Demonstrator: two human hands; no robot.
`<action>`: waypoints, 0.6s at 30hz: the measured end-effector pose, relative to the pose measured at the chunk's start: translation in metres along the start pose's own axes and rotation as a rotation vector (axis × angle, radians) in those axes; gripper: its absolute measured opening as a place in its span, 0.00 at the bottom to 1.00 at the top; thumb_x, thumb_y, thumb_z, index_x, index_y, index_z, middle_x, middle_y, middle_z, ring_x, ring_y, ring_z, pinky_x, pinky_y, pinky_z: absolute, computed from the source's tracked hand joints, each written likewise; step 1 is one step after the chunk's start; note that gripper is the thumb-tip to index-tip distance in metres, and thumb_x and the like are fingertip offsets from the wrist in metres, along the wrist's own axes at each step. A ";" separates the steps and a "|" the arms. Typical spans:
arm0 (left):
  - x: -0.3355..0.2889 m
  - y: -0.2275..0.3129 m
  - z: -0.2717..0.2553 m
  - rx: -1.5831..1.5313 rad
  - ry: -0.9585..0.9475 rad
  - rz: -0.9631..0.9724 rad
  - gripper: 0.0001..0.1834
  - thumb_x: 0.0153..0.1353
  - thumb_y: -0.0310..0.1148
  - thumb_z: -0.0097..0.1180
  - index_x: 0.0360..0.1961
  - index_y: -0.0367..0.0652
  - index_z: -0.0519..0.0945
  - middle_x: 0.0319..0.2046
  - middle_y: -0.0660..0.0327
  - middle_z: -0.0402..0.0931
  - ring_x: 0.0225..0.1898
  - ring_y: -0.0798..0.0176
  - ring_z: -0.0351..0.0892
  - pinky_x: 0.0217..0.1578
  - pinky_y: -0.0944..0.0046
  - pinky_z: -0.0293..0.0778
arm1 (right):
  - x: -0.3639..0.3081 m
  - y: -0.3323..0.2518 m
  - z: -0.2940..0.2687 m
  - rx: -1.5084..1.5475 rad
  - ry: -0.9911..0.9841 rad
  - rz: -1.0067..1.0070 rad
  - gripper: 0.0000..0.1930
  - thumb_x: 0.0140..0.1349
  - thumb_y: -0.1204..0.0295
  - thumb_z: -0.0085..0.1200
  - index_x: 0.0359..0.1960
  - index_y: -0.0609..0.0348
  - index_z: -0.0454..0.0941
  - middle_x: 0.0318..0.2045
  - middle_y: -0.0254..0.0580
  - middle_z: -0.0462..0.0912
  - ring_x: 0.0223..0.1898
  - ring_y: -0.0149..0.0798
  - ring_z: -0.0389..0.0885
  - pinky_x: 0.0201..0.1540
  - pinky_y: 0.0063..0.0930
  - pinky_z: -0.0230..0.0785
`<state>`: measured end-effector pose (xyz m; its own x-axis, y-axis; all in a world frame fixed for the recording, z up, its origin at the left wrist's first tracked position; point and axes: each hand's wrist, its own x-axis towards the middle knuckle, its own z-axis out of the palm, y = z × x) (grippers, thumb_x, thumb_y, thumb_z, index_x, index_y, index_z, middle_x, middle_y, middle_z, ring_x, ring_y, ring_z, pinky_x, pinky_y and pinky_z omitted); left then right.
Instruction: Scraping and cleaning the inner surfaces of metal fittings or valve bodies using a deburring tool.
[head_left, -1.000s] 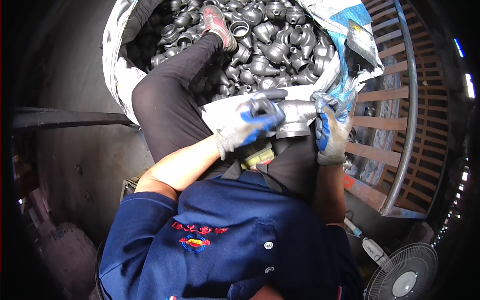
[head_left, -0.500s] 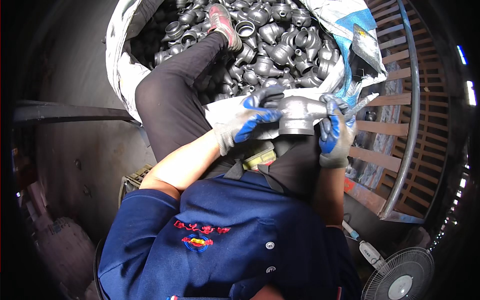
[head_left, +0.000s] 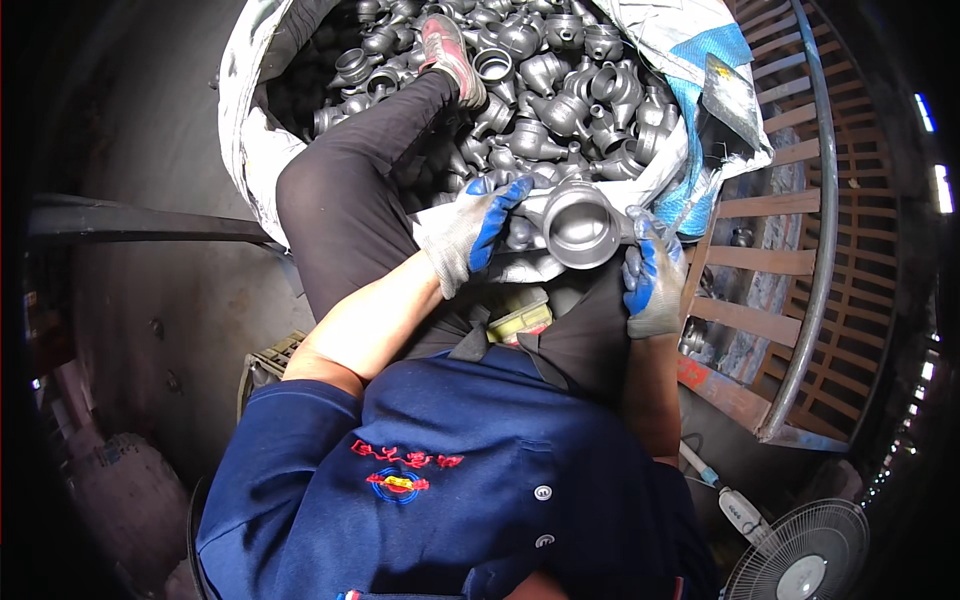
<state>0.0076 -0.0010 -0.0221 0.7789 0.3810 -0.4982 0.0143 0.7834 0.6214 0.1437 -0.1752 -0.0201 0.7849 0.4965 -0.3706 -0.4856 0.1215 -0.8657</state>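
A dark grey metal casting (head_left: 582,228), round-bodied like a pipe fitting with a narrow neck, is in front of my lap. Its wide round mouth faces up, showing a smooth hollow inside. My right hand (head_left: 654,272), in a grey glove with a blue coated palm, is closed around the narrow end on the right. My left hand (head_left: 472,232), gloved alike, is at the casting's left side with its palm turned toward it and fingers apart. Its fingertips come close to the casting's upper left; whether they touch it I cannot tell.
A large white woven sack (head_left: 240,130) full of similar castings (head_left: 535,140) stands ahead, with my shoe (head_left: 450,60) resting on them. Right of it is a slatted rack (head_left: 765,260) with a metal rail. A fan (head_left: 800,575) is at lower right, a dark bar (head_left: 150,222) at left.
The casting has turned so its mouth faces up instead of down toward my lap. My right hand has shifted slightly left and nearer; my left hand has moved slightly left.
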 end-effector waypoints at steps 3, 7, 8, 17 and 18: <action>0.001 0.003 -0.004 0.060 0.007 -0.029 0.14 0.64 0.44 0.47 0.36 0.45 0.77 0.20 0.65 0.74 0.14 0.74 0.68 0.14 0.75 0.65 | 0.005 0.009 0.000 -0.151 0.084 -0.004 0.08 0.61 0.70 0.52 0.39 0.60 0.75 0.15 0.25 0.69 0.08 0.19 0.59 0.08 0.14 0.47; 0.008 -0.001 -0.009 0.122 0.026 0.051 0.18 0.65 0.48 0.44 0.35 0.44 0.77 0.18 0.66 0.71 0.14 0.75 0.67 0.14 0.75 0.63 | 0.006 0.020 0.000 -0.206 0.131 -0.107 0.10 0.61 0.67 0.53 0.40 0.59 0.75 0.15 0.25 0.70 0.08 0.18 0.59 0.08 0.14 0.46; 0.009 -0.002 -0.010 0.121 0.026 0.053 0.18 0.65 0.48 0.44 0.35 0.44 0.77 0.18 0.66 0.71 0.14 0.75 0.67 0.14 0.75 0.63 | 0.005 0.020 0.000 -0.206 0.129 -0.108 0.10 0.61 0.67 0.53 0.40 0.59 0.75 0.15 0.25 0.70 0.08 0.18 0.59 0.08 0.14 0.46; 0.016 0.000 -0.013 0.123 0.025 -0.071 0.23 0.65 0.51 0.41 0.40 0.40 0.76 0.20 0.65 0.73 0.16 0.72 0.70 0.12 0.74 0.63 | -0.027 -0.016 0.025 -0.185 -0.068 -0.049 0.13 0.58 0.76 0.55 0.44 0.67 0.75 0.33 0.34 0.78 0.29 0.22 0.74 0.33 0.16 0.68; 0.017 -0.001 -0.014 0.124 0.025 -0.067 0.23 0.65 0.51 0.41 0.40 0.40 0.76 0.20 0.65 0.73 0.16 0.72 0.70 0.12 0.74 0.63 | -0.031 -0.018 0.033 -0.217 -0.118 -0.128 0.14 0.59 0.75 0.53 0.46 0.68 0.73 0.33 0.36 0.78 0.29 0.23 0.75 0.32 0.16 0.68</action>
<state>0.0122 0.0117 -0.0400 0.7578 0.3427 -0.5552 0.1447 0.7414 0.6552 0.1152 -0.1648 0.0178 0.7779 0.5875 -0.2229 -0.2819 0.0092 -0.9594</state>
